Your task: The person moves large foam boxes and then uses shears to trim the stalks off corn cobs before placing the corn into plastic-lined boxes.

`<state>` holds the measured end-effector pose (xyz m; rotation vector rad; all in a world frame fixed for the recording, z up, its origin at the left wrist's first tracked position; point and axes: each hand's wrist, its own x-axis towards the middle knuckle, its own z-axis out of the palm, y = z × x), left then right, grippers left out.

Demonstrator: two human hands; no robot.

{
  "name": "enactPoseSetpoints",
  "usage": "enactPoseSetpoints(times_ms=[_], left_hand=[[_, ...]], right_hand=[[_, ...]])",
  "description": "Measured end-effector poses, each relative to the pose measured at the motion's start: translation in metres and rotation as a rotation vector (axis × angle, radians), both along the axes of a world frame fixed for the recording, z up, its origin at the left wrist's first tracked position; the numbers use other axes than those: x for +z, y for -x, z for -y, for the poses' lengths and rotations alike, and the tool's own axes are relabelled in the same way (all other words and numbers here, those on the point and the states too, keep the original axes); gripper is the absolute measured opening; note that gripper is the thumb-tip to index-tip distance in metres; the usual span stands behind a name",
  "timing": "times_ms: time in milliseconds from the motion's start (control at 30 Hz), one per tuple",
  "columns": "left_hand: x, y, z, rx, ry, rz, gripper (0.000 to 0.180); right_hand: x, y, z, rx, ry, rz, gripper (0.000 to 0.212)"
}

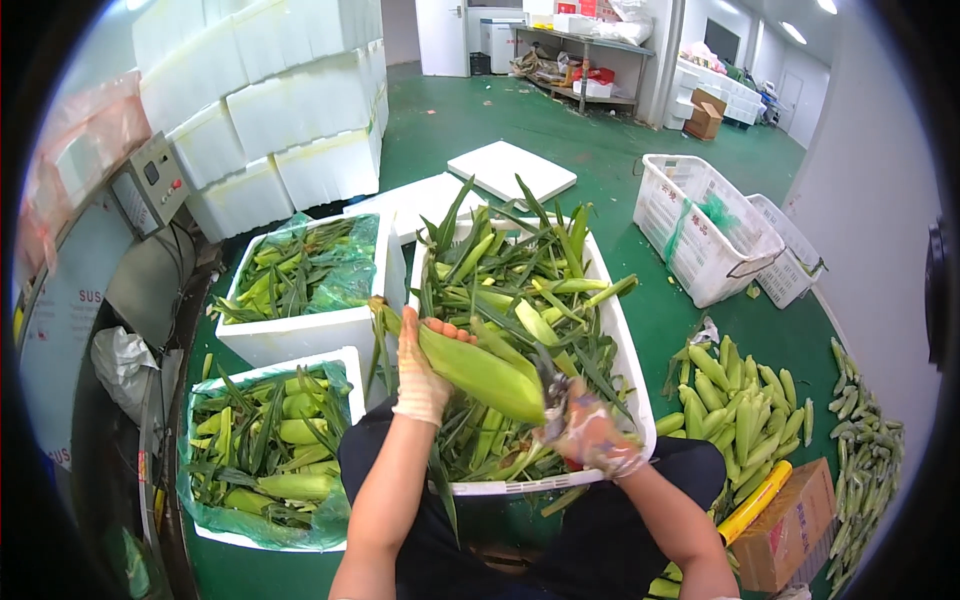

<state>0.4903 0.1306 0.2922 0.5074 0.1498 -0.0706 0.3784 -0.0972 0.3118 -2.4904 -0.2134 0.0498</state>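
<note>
My left hand (424, 368) is closed around the husked end of a green ear of corn (482, 375), which slants down to the right above a white crate. My right hand (592, 428), in a stained patterned glove, grips a dark metal cutting tool (548, 378) against the corn's lower tip. The tool is blurred and its exact kind is hard to make out; a bit of red shows below the hand. Under both hands, the white crate (628, 370) is heaped with corn ears, leaves and loose husks.
Two foam boxes (300, 338) of leafy corn stand at my left. Trimmed ears (745, 410) lie piled on the floor at right, beside a cardboard box (790, 530) and bagged green produce (868, 470). White baskets (700, 240) stand farther right; foam boxes (300, 110) are stacked behind.
</note>
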Motion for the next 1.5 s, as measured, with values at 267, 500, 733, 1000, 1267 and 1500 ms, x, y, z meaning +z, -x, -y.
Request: enactPoseSetpoints(times_ms=[267, 500, 733, 1000, 1267, 1500], left_hand=[[-0.003, -0.007, -0.044, 0.087, -0.374, 0.084, 0.062], [-0.013, 0.002, -0.070, 0.250, -0.721, -0.019, 0.058], [0.035, 0.007, 0.006, -0.106, -0.873, 0.158, 0.068], [0.002, 0.071, 0.041, -0.442, -1.219, 0.344, 0.079], [-0.011, 0.083, 0.026, -0.387, -1.870, 0.618, 0.072], [-0.024, 0.077, 0.022, -0.456, -1.431, 0.526, 0.072]], right_hand=[[-0.029, -0.009, -0.013, -0.377, -1.560, 0.046, 0.024], [-0.007, -0.043, 0.016, -0.362, 0.206, 0.092, 0.066], [-0.024, 0.004, -0.027, -0.056, -1.167, -0.425, 0.053], [-0.061, 0.045, -0.038, -0.013, -0.812, -0.152, 0.065], [-0.021, 0.016, 0.045, 0.123, -0.366, -0.330, 0.058], [-0.046, 0.014, 0.061, -0.274, -1.320, -0.629, 0.028]])
